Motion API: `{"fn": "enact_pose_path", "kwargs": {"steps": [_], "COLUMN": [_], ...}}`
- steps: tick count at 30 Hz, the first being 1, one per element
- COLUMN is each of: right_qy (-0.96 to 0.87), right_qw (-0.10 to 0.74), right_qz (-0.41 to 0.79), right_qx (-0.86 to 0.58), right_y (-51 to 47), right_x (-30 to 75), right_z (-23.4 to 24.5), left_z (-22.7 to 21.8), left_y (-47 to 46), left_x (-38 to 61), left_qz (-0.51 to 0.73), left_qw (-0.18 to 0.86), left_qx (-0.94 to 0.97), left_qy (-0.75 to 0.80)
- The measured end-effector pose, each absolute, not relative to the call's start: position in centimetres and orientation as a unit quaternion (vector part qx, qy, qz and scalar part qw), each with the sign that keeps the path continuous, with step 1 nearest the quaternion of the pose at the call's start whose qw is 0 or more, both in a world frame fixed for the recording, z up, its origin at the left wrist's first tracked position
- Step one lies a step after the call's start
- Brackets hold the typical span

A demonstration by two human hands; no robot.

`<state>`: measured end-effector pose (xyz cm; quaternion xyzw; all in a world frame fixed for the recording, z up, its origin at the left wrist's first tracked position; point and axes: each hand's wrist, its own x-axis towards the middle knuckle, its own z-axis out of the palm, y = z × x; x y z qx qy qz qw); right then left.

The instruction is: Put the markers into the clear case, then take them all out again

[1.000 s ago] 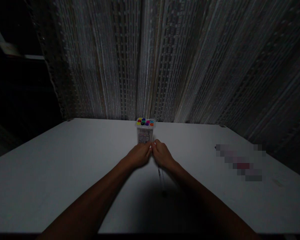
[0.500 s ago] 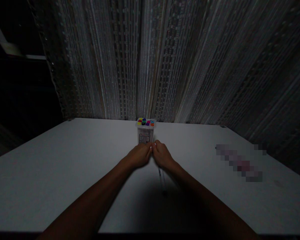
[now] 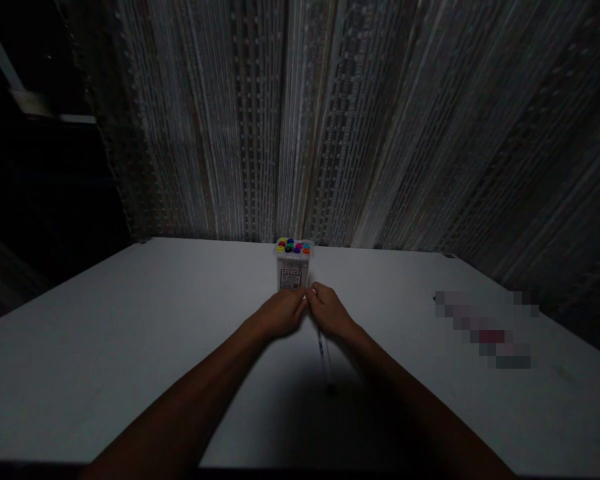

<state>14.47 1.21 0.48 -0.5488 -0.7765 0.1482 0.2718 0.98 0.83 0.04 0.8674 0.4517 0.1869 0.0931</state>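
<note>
A clear plastic box of markers (image 3: 294, 267) stands upright on the white table, colourful round ends showing at its top and a printed label on its front. Just in front of it, my left hand (image 3: 286, 312) and my right hand (image 3: 328, 308) meet with their fingers closed, thumbs and fingertips touching. Whatever they pinch between them is too small or hidden to make out. Below my right hand a thin pale pen with a dark end (image 3: 326, 363) points toward me; my hand covers its far end, so I cannot tell whether I touch it.
On the right of the white table (image 3: 130, 320) lies a long pixelated thing (image 3: 483, 331), its kind blurred out. A patterned grey curtain (image 3: 300, 133) hangs behind the table's far edge. Dark shelving or furniture (image 3: 35, 113) stands at the left. The light is dim.
The whole view has shifted slightly. My hands stay together in front of the marker box in nearly the same pose, and nothing else has visibly moved.
</note>
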Motion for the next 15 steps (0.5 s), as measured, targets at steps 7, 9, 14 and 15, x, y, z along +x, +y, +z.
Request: {"fn": "enact_pose_path", "kwargs": {"steps": [7, 9, 14, 15], "right_qy": [-0.787, -0.789, -0.786, -0.786], "right_qw": [0.258, 0.260, 0.261, 0.262], "right_qz": [0.128, 0.124, 0.119, 0.118], "right_qx": [-0.545, -0.542, -0.547, -0.548], "right_y": [0.81, 0.79, 0.94, 0.97], "right_x": [14.39, 14.26, 14.14, 14.15], "right_z": [0.77, 0.58, 0.13, 0.10], "left_z": [0.25, 0.21, 0.27, 0.32], "left_y": [0.74, 0.75, 0.72, 0.70], "left_x": [0.87, 0.85, 0.96, 1.00], "left_qz": [0.170, 0.162, 0.162, 0.164], "left_qw": [0.086, 0.080, 0.082, 0.084], "left_qx": [0.867, 0.863, 0.860, 0.860], "left_qy": [0.460, 0.471, 0.478, 0.477]}}
